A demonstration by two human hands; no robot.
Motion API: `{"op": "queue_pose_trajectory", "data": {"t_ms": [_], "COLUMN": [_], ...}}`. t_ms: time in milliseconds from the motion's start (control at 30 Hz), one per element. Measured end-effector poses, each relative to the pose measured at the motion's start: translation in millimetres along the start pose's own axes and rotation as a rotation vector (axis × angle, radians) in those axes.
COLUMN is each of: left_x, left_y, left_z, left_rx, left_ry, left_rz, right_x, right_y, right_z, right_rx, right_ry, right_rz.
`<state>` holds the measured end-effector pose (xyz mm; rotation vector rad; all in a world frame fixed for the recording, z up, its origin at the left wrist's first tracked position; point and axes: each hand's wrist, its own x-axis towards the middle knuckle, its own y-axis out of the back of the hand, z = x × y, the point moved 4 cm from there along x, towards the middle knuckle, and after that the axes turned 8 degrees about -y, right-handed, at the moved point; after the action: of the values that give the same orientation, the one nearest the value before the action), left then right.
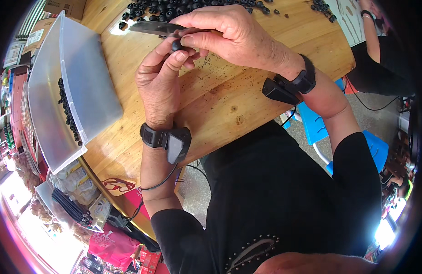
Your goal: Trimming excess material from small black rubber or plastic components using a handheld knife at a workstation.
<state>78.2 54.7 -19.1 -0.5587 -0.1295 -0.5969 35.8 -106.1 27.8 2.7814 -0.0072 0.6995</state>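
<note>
My left hand (158,80) pinches a small black rubber part (176,45) between thumb and fingers above the round wooden table (220,98). My right hand (229,34) grips a knife, whose grey blade (151,28) points left just above the black part, close to it. A heap of several similar black parts (183,7) lies at the far edge of the table, beyond both hands. Both wrists carry black bands with small devices.
A clear plastic bin (67,86) holding black parts stands on the table's left. Another person's arm (373,32) shows at the top right, near more black parts (324,10). A blue stool (316,125) stands by my right side. Bags and boxes crowd the floor at left.
</note>
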Motion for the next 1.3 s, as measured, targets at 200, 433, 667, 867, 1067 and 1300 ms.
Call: {"op": "queue_pose_trajectory", "data": {"t_ms": [200, 433, 667, 867, 1067, 1300], "left_x": [0, -1, -1, -3, -3, -5], "left_y": [5, 3, 3, 2, 2, -1], "left_z": [-3, 1, 2, 4, 6, 8], "left_rx": [-0.038, 0.006, 0.081, 0.219, 0.392, 0.530], "left_ry": [-0.034, -0.053, -0.063, -0.077, -0.119, -0.007], "left_rz": [-0.024, -0.001, -0.016, 0.015, 0.013, 0.060], "right_x": [1, 1, 0, 2, -1, -1], "right_y": [0, 2, 2, 2, 0, -4], "right_z": [3, -3, -5, -10, 1, -10], "right_rx": [-0.025, -0.039, -0.057, -0.131, -0.073, -0.222], "right_ry": [0.005, 0.019, 0.033, 0.107, 0.116, 0.088], "right_rz": [-0.020, -0.003, -0.002, -0.011, -0.009, -0.086]}}
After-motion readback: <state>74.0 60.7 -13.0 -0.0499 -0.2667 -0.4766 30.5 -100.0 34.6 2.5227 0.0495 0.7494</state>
